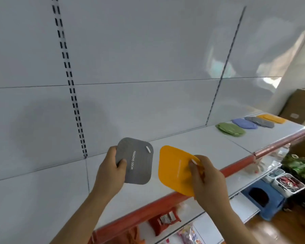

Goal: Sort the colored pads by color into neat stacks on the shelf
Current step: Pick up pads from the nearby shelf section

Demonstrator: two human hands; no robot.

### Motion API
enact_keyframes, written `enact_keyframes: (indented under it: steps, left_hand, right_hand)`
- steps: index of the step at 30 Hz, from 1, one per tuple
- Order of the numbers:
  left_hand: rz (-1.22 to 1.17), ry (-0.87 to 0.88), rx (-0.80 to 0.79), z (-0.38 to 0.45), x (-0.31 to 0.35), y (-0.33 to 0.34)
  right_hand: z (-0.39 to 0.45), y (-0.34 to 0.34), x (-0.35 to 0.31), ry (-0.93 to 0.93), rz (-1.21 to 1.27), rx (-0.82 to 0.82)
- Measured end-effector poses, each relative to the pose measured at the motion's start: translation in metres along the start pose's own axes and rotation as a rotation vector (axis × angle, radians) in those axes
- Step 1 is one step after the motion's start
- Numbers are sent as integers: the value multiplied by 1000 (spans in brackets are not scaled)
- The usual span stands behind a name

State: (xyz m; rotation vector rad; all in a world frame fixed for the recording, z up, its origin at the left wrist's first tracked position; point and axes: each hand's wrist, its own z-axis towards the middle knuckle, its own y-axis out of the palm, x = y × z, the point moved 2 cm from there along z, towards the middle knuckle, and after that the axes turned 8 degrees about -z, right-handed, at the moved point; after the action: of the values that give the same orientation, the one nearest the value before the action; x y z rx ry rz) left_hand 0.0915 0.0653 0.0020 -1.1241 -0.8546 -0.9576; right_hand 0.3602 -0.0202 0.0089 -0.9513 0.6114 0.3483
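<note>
Right hand [207,178] pinches an orange pad [174,170]; left hand [111,170] grips a grey pad [135,161], both above the shelf [192,143] front edge.

Four stacks [250,124] on shelf [192,145]

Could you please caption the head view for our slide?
Left hand holds a gray pad, right hand an orange pad, above the shelf.

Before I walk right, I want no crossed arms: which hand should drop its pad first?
Probably the right hand: its orange pad is on the side nearer the stacks, though the orange stack lies farthest.
</note>
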Motion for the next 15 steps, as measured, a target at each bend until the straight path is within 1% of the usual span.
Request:
enact_keyframes:
  steps: [3,9,15]
  left_hand:
    - [-35,23,-75,-7,33,66]
    - [-105,97,-190,-32,88,207]
    - [-118,129,-293,-42,129,314]
  right_hand:
    - [0,-49,55,62,-29,78]
    - [7,-146,162,222,-58,157]
    - [21,-205,242,313,-48,231]
